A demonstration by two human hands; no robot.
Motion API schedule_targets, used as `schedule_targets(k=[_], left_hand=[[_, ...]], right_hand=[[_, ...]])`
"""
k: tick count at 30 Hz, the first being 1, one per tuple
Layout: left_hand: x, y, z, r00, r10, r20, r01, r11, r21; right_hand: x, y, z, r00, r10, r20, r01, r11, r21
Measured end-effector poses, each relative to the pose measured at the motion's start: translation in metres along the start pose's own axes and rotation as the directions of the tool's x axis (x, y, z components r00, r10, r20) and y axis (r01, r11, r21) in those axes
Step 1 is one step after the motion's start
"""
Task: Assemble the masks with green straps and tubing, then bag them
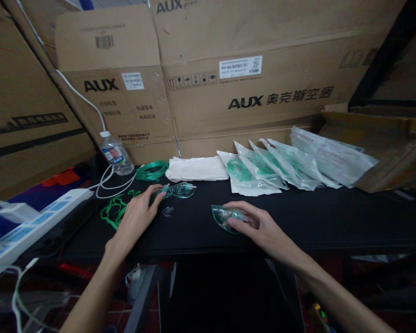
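My left hand [136, 216] reaches over the black table [333, 217], its fingertips touching a clear green mask part [180, 189] with a tube end. My right hand [260, 224] rests on a second clear green mask [222, 217], fingers curled around it. A small clear plastic piece [167, 212] lies between the two hands. Green elastic strap [113, 208] lies loose just left of my left hand.
A coil of green tubing [152, 170], a stack of white bags [196, 169] and several sealed mask packets [280, 169] line the back. A water bottle [113, 155], white cables and a power strip [31, 219] sit at left. Cardboard boxes [246, 69] wall the rear.
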State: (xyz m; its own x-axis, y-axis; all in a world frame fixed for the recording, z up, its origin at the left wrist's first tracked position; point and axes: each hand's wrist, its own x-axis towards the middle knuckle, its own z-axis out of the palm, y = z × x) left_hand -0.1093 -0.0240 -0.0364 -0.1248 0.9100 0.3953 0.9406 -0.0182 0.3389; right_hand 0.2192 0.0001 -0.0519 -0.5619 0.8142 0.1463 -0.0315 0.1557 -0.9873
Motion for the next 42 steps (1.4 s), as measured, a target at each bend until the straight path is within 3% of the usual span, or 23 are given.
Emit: schedule_targets(k=[8, 13, 20, 28, 34, 42], left_hand=[[0.001, -0.012, 0.008, 0.985, -0.021, -0.173, 0.038, 0.995, 0.092], [0.005, -0.013, 0.011, 0.988, 0.018, -0.152, 0.007, 0.987, 0.163], [0.005, -0.006, 0.011, 0.983, 0.145, -0.117, -0.135, 0.987, 0.085], [0.003, -0.014, 0.005, 0.990, 0.095, -0.102, -0.089, 0.994, 0.059], [-0.007, 0.000, -0.007, 0.970, 0.102, -0.219, -0.099, 0.995, 0.026], [-0.032, -0.005, -0.005, 0.979, 0.186, 0.085, -0.185, 0.983, -0.019]], right_hand=[[-0.001, -0.004, 0.002, 1.000, -0.006, 0.003, 0.006, 1.000, -0.008], [-0.001, -0.004, 0.001, 1.000, -0.010, -0.001, 0.010, 1.000, -0.020], [-0.001, -0.003, 0.001, 1.000, -0.022, 0.007, 0.022, 0.999, -0.024], [-0.001, -0.001, 0.001, 1.000, -0.018, 0.014, 0.019, 1.000, -0.015], [-0.001, 0.000, 0.000, 1.000, -0.030, 0.009, 0.030, 0.999, -0.016], [-0.001, 0.000, 0.000, 1.000, -0.017, -0.013, 0.017, 0.999, -0.030]])
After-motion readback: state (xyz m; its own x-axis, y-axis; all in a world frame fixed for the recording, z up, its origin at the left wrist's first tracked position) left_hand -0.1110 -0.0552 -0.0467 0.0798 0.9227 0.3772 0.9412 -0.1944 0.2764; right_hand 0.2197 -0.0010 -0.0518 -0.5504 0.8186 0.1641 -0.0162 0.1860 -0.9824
